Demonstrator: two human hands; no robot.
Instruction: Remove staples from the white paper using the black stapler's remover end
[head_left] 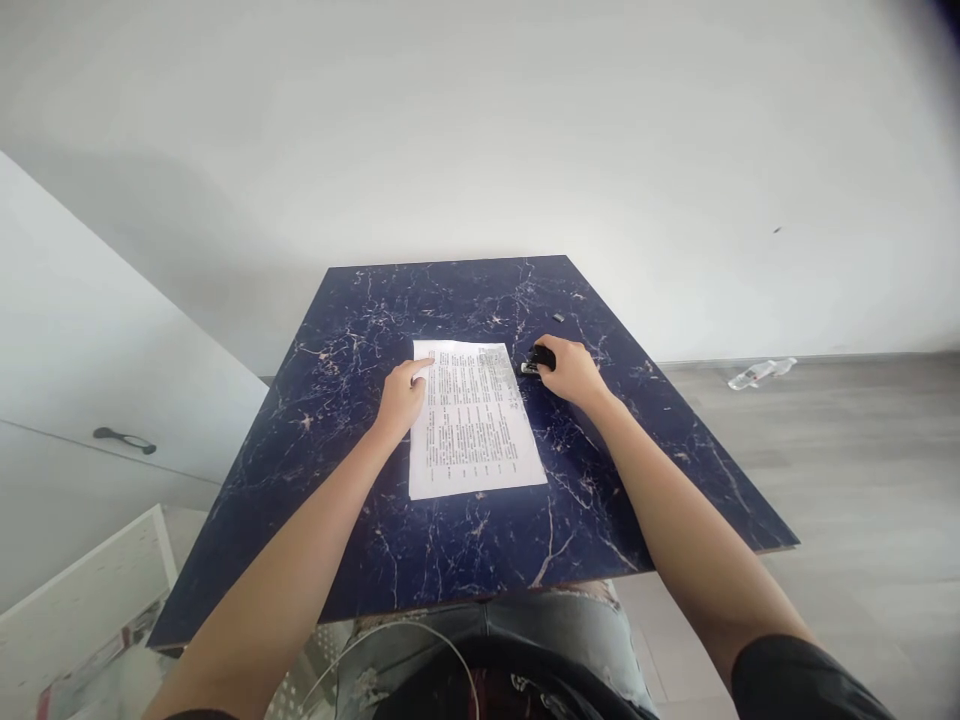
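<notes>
A printed sheet of paper lies in the middle of a dark blue marble-patterned table. My left hand rests at the sheet's upper left edge, index finger stretched onto the paper, the other fingers loosely curled. My right hand is closed over a small black stapler that sits on the table just right of the sheet's top right corner. Most of the stapler is hidden under my fingers.
A tiny dark object lies on the table beyond my right hand. A white cabinet with a dark handle stands to the left. A clear plastic bottle lies on the grey floor at the right, by the wall.
</notes>
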